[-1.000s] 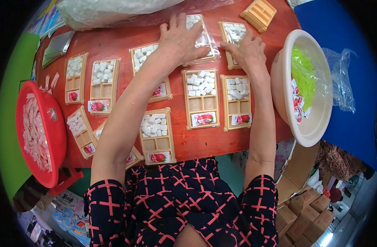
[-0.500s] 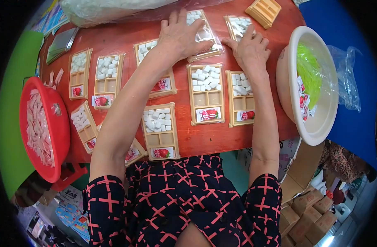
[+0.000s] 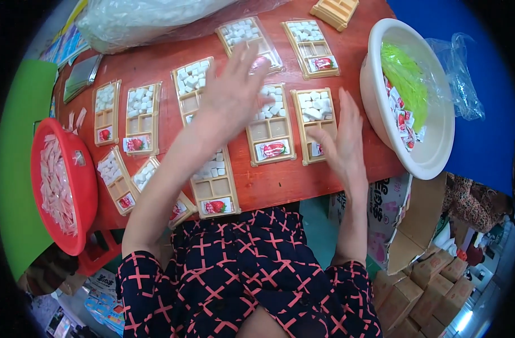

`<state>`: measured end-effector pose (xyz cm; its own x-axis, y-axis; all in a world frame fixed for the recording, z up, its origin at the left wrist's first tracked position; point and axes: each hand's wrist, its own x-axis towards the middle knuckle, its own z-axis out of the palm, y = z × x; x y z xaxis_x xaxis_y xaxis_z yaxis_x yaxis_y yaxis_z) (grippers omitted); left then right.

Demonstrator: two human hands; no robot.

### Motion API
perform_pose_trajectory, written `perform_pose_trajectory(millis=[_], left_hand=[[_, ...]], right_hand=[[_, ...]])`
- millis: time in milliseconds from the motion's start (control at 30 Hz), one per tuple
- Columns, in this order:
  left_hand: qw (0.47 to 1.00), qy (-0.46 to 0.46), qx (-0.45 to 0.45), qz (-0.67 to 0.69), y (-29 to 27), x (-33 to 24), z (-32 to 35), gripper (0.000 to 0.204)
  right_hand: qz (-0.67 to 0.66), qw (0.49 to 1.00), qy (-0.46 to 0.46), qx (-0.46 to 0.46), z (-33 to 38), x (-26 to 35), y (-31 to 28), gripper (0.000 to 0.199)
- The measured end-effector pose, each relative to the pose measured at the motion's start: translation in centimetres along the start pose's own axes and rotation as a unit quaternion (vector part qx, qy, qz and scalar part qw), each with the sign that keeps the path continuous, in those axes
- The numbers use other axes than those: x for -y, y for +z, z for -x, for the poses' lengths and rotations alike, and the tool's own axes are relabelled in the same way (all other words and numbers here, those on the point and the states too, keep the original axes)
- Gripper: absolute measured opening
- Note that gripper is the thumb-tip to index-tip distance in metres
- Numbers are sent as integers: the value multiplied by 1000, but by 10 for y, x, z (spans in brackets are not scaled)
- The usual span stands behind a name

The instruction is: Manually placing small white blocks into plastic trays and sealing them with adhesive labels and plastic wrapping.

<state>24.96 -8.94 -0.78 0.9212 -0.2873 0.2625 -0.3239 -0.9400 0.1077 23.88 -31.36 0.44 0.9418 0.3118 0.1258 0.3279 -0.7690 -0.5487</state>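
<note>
Several tan compartment trays lie in rows, each with small white cubes at its far end and a strawberry-printed sachet at its near end. My left hand [image 3: 228,93] hovers with fingers spread between the far-middle tray [image 3: 257,46] and the tray below it [image 3: 260,132], partly hiding both. Beside the near-right tray [image 3: 297,132], my right hand [image 3: 345,145] has its fingers stretched and its thumb over the tray's edge; whether it touches cannot be made out. Neither hand holds anything. Clear plastic seems to cover the far-right tray [image 3: 318,50].
At the right stands a cream basin [image 3: 375,104] of sachets and green strips. A red basin [image 3: 88,197] with pink-white wrapped sticks is at the left. Empty tan trays [image 3: 333,12] are stacked at the far edge, near a big clear bag [image 3: 139,22]. Clear sheets [image 3: 80,76] are piled at the far left.
Both hands have lifted off the two far trays and come back toward me. My right hand is now beside the near-right tray. The whole view has shifted slightly.
</note>
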Motion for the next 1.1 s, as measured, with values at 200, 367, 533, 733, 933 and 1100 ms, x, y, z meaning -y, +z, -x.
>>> perform_pose_trajectory(millis=[200,367,533,733,933,1100], left_hand=[[996,0,74,45,10,-30,32,66],[997,-25,46,49,14,-32,34,67],[995,-27,50,87,18,-33,34,68],[990,-32,12,135,0,-22,28,66],[992,-77,-56,77,11,3,-18,63],[994,-100,33,20,28,24,-26,61]], right_hand=[[26,999,24,8,18,-9,20,75],[46,999,5,21,16,-11,17,74],[37,999,-2,-3,14,-4,9,71],[63,992,-100,-38,-50,21,-1,68],[129,988,-79,-31,-136,-35,29,64],[138,985,-95,35,-148,-35,44,59]])
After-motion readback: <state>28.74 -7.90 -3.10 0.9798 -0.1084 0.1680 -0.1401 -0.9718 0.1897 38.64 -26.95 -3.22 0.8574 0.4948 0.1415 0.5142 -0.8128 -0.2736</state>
